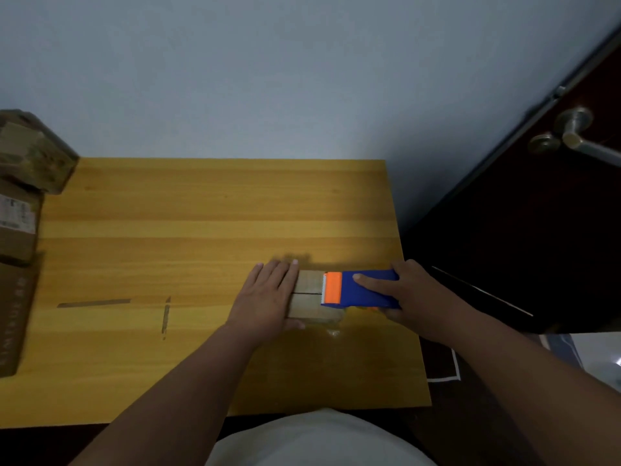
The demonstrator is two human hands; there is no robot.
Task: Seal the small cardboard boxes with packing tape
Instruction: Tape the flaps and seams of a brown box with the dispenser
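On the tabletop (201,203) near its right edge, the box (311,294) lies with its seam running 9-to-3. Left hand (265,295) presses flat, fingers straight, on the box's 9 o'clock end. Right hand (408,292) grips the dispenser (359,290) at 3 o'clock, blade at the seam; likely pull is toward 9.

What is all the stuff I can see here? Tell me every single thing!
small cardboard box: 1, light brown, on the table near its right edge, flap seam still showing.
tape dispenser: 1, blue with an orange front, on the box's right end.
table: 1, yellow wood, fills the middle.
tape strips: 2, brownish, stuck flat on the table's left part.
stacked boxes: at least 3, brown, at the table's left edge, partly cut off.
wall: 1, pale blue-grey, behind the table.
door: 1, dark, right side.
door handle: 1, silver, on the door.
left hand: 1, flat on the box's left part.
right hand: 1, holds the dispenser.
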